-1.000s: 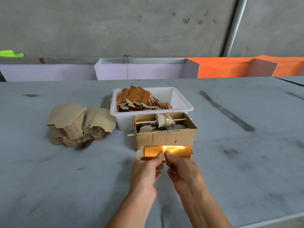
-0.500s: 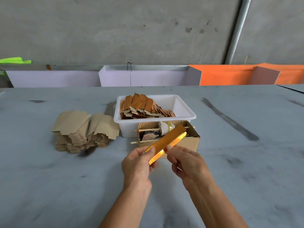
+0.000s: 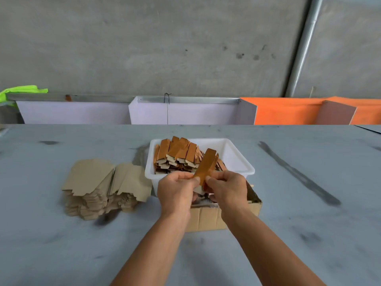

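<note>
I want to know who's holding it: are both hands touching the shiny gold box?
Touching. The head view shows the left hand and right hand pinching the gold box at its bottom.

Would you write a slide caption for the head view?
Left hand and right hand pinch a gold carton near the white tub; cardboard blanks stacked beside it.

Item: gold carton blank (image 3: 206, 164), one piece. Long, narrow strip of card, folded flat; outer face glossy gold-orange, a pale uncoated patch showing at the lower end. Upper end rounded into a small tuck flap, with a second layer just visible behind its right edge. Pose: in the air above the tabletop (image 3: 61, 254), tilted, upper end leaning up and to the right. Position: lower end pinched between thumb and fingers of left hand (image 3: 177, 193) and right hand (image 3: 226, 188), in front of the white tub (image 3: 239, 159) of like pieces
</note>
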A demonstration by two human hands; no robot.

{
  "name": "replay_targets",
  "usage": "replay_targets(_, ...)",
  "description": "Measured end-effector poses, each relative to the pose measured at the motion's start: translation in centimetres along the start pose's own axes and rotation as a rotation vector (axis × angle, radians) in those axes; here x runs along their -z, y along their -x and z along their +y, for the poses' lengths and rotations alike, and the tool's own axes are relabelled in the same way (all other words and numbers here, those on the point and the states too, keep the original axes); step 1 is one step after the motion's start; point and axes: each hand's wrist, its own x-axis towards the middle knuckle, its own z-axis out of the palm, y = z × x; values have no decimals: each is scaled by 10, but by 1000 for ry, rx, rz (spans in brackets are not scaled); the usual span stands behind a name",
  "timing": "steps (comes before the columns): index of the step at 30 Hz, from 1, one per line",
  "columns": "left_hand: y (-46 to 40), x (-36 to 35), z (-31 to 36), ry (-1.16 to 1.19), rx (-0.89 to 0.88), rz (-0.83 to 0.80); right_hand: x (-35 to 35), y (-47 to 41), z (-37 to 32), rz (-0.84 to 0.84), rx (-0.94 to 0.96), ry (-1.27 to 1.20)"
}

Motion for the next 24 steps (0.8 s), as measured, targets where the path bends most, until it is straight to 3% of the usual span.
replay_targets(14, -102, -15, -1, -312, -201, 10, -68, -111, -18, -25, -28, 174)
replay_targets(24, -123, -15, -14, -435, -264, -40, -95, -144, 3, 31, 71, 597)
